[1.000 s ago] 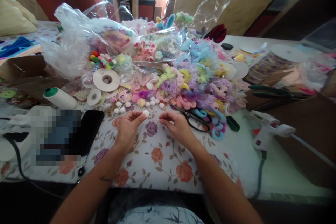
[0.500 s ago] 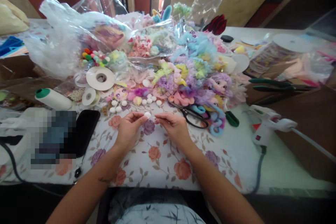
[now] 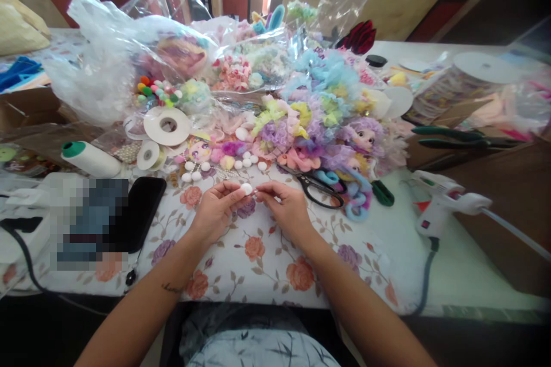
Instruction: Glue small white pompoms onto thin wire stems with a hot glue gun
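Note:
My left hand (image 3: 215, 209) pinches a small white pompom (image 3: 247, 188) between thumb and fingertips just above the floral tablecloth (image 3: 258, 264). My right hand (image 3: 284, 209) is closed in a pinch right beside the pompom, its fingertips meeting it; whatever it holds is too small to make out. More loose white pompoms (image 3: 247, 160) lie just beyond my hands, in front of a heap of pastel ruffled doll pieces (image 3: 310, 126). Black-handled scissors (image 3: 316, 186) rest to the right of my right hand.
A white glue gun (image 3: 439, 206) with its cord lies at the right. A black phone (image 3: 138, 212), a spool of white thread (image 3: 90, 159) and rolls of white tape (image 3: 167, 125) are at the left. Plastic bags (image 3: 107, 63) of craft bits fill the back. Green-handled pliers (image 3: 456, 137) lie far right.
My hands have come together: the right hand moved left until its fingertips met the white pompom held by the left hand. The camera shifted slightly.

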Action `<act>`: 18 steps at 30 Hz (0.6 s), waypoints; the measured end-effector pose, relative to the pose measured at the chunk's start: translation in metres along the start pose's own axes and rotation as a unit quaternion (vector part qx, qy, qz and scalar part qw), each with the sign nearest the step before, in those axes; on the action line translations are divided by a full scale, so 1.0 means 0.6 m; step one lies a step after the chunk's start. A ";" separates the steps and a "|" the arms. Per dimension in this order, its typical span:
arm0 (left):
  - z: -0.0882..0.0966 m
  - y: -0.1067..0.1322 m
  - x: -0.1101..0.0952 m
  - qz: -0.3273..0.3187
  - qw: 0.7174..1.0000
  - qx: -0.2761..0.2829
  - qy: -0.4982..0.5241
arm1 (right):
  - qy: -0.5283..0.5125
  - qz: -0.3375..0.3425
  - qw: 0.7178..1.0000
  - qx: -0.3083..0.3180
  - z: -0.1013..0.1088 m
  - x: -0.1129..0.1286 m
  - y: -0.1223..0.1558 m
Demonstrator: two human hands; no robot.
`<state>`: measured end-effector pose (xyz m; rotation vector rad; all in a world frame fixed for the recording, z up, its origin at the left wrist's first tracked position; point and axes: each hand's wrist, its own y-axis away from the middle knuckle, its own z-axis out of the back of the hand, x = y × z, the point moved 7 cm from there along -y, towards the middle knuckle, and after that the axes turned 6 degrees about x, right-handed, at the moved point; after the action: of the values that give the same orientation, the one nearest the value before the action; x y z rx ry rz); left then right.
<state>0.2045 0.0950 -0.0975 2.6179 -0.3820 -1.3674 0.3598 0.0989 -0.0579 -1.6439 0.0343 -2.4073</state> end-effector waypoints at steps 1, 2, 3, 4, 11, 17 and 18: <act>-0.001 0.000 0.000 0.003 1.000 0.004 0.001 | -0.011 -0.001 1.000 0.002 0.000 0.000 -0.001; -0.003 0.001 0.000 0.005 1.000 0.008 0.000 | -0.026 -0.005 1.000 0.002 0.000 -0.001 -0.001; -0.004 0.001 -0.001 0.006 1.000 0.012 -0.003 | -0.044 -0.011 0.999 0.002 0.000 -0.004 -0.002; -0.005 0.002 -0.001 0.006 1.000 0.015 -0.006 | -0.063 -0.019 0.998 0.001 0.001 -0.007 -0.003; -0.005 0.002 -0.003 0.003 1.000 0.010 -0.008 | -0.135 -0.062 0.989 -0.004 0.001 -0.027 -0.006; -0.005 0.002 -0.003 0.005 1.000 0.007 -0.006 | -0.110 -0.044 0.993 -0.002 0.002 -0.019 -0.006; -0.006 0.002 -0.003 0.004 1.000 0.008 -0.008 | -0.103 -0.042 0.994 -0.002 0.003 -0.018 -0.006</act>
<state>0.2061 0.0942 -0.0938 2.6163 -0.4075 -1.3884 0.3645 0.1048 -0.0667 -1.9229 -0.0661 -2.2830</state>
